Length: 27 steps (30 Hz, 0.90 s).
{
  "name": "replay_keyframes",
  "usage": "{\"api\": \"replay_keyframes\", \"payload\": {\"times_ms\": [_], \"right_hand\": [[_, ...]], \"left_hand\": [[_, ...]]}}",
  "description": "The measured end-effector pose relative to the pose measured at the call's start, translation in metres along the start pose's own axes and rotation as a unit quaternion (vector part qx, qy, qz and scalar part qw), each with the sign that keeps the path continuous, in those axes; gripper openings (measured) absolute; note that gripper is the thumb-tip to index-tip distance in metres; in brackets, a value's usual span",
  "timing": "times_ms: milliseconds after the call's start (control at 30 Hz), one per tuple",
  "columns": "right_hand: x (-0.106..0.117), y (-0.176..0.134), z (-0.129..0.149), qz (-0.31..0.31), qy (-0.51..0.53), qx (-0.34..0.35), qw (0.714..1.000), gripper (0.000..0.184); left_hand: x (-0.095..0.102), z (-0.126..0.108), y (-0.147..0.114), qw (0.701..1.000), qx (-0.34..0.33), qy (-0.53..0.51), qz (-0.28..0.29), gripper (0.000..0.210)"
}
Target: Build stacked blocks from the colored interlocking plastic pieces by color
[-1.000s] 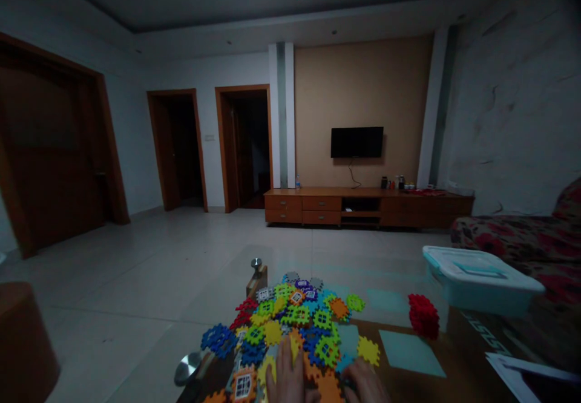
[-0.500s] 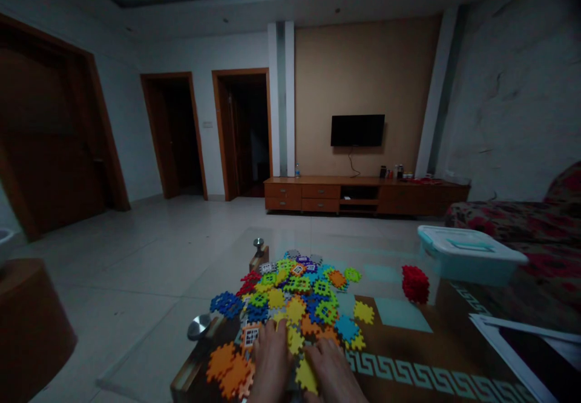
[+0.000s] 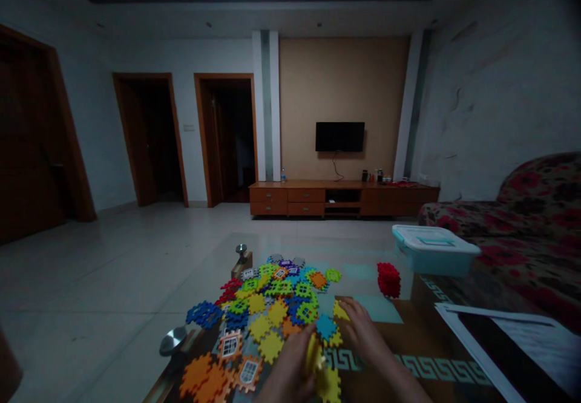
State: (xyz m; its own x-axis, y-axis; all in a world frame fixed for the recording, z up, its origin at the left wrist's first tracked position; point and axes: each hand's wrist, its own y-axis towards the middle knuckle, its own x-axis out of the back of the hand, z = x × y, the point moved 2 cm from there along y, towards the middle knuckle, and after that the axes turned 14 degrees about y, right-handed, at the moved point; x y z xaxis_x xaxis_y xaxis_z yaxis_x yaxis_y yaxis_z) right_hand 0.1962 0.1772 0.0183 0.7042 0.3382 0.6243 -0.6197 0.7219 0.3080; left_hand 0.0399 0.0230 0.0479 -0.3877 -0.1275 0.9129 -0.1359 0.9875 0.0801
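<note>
Firstly, bench (image 3: 417,330): it carries all the pieces; its top is glossy and looks slippery, so I judge that a light piece could slide if it is bumped.
Lidded box (image 3: 436,262): it stands with its lid on, at the far right of the gathered pieces.
Heap of gear-edged pieces (image 3: 279,288): it spreads to the left, in many colours, the pieces overlapping; careless dragging across it could scatter some toward the left side, where dark blue pieces (image 3: 204,314) lie near a round metal cap (image 3: 173,340).
Left hand (image 3: 293,357): it is curled closed around a yellow stack, at the near side of the heap.
Right hand (image 3: 363,327): it reaches forward with fingers rather straight, and I see nothing gripped in it.
Red stack (image 3: 389,279): it stands beyond the right hand, apart from it; a wide swing might topple it.
Yellow stack (image 3: 312,354): its pieces are on edge in the left hand, too blurred to count; a loose grip could let them slip.
Yellow piece (image 3: 340,310): it lies at the right fingertips, contact uncertain; pressing only its rim could make it skid.
</note>
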Motion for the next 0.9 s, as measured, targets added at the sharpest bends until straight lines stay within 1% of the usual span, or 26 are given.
{"api": "replay_keyframes", "payload": {"times_ms": [67, 133, 167, 233, 333, 400, 433, 467, 500, 567, 633, 667, 700, 767, 833, 900], "right_hand": [[-0.004, 0.015, -0.013, -0.005, -0.038, -0.028, 0.999, 0.061], [-0.007, 0.024, -0.022, 0.011, -0.065, -0.057, 0.996, 0.055], [-0.009, 0.026, -0.025, 0.02, -0.074, -0.065, 0.995, 0.051], [-0.009, 0.028, -0.029, 0.036, -0.085, -0.073, 0.993, 0.046], [-0.005, 0.028, -0.033, 0.042, -0.09, -0.076, 0.992, 0.039], [-0.002, 0.026, -0.034, 0.035, -0.096, -0.086, 0.991, 0.036], [0.0, 0.024, -0.035, 0.03, -0.1, -0.093, 0.99, 0.037], [0.002, 0.023, -0.036, 0.025, -0.104, -0.101, 0.989, 0.038], [0.004, 0.021, -0.036, 0.019, -0.107, -0.109, 0.988, 0.04], [0.01, 0.017, -0.035, 0.009, -0.108, -0.122, 0.987, 0.041], [0.016, 0.01, -0.029, 0.004, -0.099, -0.125, 0.987, 0.039], [0.019, 0.005, -0.024, 0.009, -0.08, -0.115, 0.99, 0.039], [0.021, -0.001, -0.016, 0.019, -0.049, -0.094, 0.994, 0.04], [0.023, -0.015, 0.006, 0.057, 0.031, -0.033, 0.997, 0.046], [0.021, -0.03, 0.03, 0.105, 0.088, 0.028, 0.99, 0.052], [0.018, -0.043, 0.049, 0.154, 0.101, 0.06, 0.981, 0.057]], "left_hand": [[-0.02, -0.008, 0.006, 0.996, -0.048, 0.001, 0.074, 0.078], [-0.038, -0.011, 0.013, 0.989, -0.064, 0.024, 0.131, 0.063], [-0.045, -0.012, 0.017, 0.987, -0.065, 0.036, 0.143, 0.054], [-0.056, -0.01, 0.022, 0.986, -0.065, 0.053, 0.144, 0.043], [-0.064, -0.003, 0.021, 0.986, -0.069, 0.069, 0.139, 0.045], [-0.059, -0.001, 0.016, 0.985, -0.089, 0.065, 0.131, 0.051], [-0.053, 0.0, 0.013, 0.987, -0.094, 0.062, 0.119, 0.056], [-0.045, 0.001, 0.01, 0.989, -0.088, 0.06, 0.099, 0.059], [-0.034, 0.002, 0.007, 0.993, -0.068, 0.062, 0.072, 0.059], [-0.012, 0.005, 0.002, 0.996, 0.024, 0.091, 0.006, 0.05], [0.009, 0.012, -0.002, 0.98, 0.129, 0.146, -0.047, 0.044], [0.016, 0.016, -0.003, 0.968, 0.172, 0.175, -0.06, 0.044], [0.022, 0.021, -0.004, 0.956, 0.205, 0.201, -0.064, 0.044], [0.028, 0.029, -0.005, 0.938, 0.247, 0.241, -0.045, 0.042], [0.029, 0.034, -0.005, 0.93, 0.259, 0.261, -0.013, 0.037], [0.03, 0.036, -0.005, 0.93, 0.252, 0.267, 0.002, 0.031]]}}
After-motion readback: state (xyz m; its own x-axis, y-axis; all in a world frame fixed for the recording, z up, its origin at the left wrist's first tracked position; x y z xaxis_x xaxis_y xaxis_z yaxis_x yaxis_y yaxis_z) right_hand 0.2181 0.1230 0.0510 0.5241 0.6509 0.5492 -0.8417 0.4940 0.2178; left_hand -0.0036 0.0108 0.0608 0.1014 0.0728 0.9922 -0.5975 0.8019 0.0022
